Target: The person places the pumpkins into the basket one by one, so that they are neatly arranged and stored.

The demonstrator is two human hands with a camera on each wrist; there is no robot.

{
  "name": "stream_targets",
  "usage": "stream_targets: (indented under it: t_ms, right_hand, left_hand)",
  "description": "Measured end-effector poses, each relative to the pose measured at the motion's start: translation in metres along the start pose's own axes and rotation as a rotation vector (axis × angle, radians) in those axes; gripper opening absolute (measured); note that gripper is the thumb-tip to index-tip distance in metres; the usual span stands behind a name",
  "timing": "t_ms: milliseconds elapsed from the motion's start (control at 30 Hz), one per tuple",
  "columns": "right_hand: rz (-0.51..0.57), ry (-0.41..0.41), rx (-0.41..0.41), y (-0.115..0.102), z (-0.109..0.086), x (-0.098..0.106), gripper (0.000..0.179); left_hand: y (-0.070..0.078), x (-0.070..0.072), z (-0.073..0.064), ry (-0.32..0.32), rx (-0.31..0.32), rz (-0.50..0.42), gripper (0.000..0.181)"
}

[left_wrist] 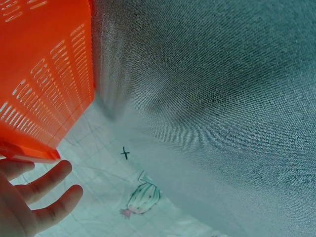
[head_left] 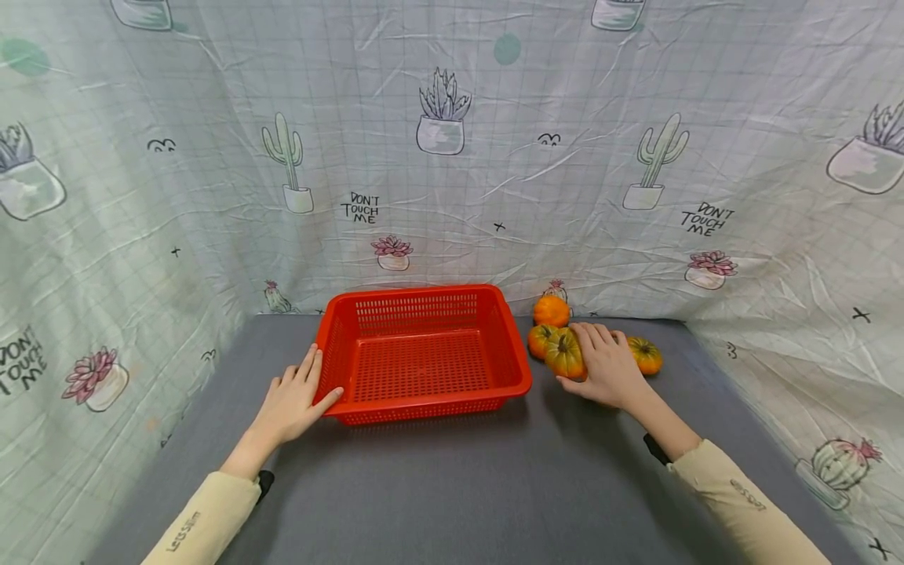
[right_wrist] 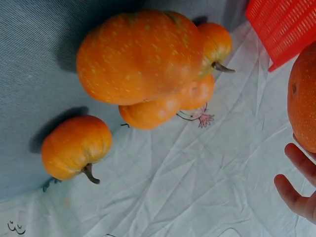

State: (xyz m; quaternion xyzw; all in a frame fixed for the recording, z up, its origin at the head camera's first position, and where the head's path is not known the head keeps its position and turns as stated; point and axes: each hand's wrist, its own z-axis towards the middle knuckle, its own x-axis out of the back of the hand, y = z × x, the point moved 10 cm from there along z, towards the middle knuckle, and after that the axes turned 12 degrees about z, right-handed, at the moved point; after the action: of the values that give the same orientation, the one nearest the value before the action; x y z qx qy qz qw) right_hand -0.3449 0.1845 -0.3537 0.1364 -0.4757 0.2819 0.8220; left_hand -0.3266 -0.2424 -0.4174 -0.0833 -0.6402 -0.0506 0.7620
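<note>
A red perforated plastic basket (head_left: 424, 369) stands on the table. My left hand (head_left: 289, 400) rests at its front left corner, with the thumb over the rim and the fingers extended along the left side. In the left wrist view, the fingers (left_wrist: 57, 207) lie beside the basket's rim (left_wrist: 29, 152). Right of the basket, my right hand (head_left: 609, 369) grips a small green-and-orange pumpkin (head_left: 565, 355). This same pumpkin (right_wrist: 302, 94) fills the right edge of the right wrist view, with the fingertips (right_wrist: 286, 190) below it.
Near the right hand lie a large pumpkin (right_wrist: 140, 57), a stemmed one (right_wrist: 76, 148) and several others, including an orange pumpkin (head_left: 551, 311) at the back. Grey cloth (head_left: 438, 494) covers the table. A patterned curtain (head_left: 494, 180) encloses the back and sides.
</note>
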Motion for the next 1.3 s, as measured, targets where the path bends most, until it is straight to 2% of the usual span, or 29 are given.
stream_targets:
  t_ms: [100, 300, 800, 967, 1300]
  right_hand:
    - [-0.01, 0.033, 0.018, 0.002, 0.004, 0.003, 0.095]
    - [-0.001, 0.037, 0.017, 0.008, 0.015, 0.004, 0.087]
    - [0.193, -0.001, -0.047, 0.01, 0.041, -0.011, 0.085]
    - [0.251, -0.026, -0.047, 0.004, 0.051, -0.02, 0.084]
    - [0.254, -0.042, -0.005, -0.01, 0.064, -0.034, 0.083]
  left_hand:
    - [0.001, 0.0, 0.0, -0.001, 0.0, -0.002, 0.081]
    - [0.0, 0.002, 0.001, 0.006, 0.001, -0.002, 0.08]
    - [0.001, 0.001, 0.0, 0.002, 0.001, -0.005, 0.079]
    - [0.0, 0.0, -0.001, 0.002, 0.002, -0.006, 0.08]
    - [-0.001, -0.001, -0.002, -0.003, 0.005, -0.004, 0.08]
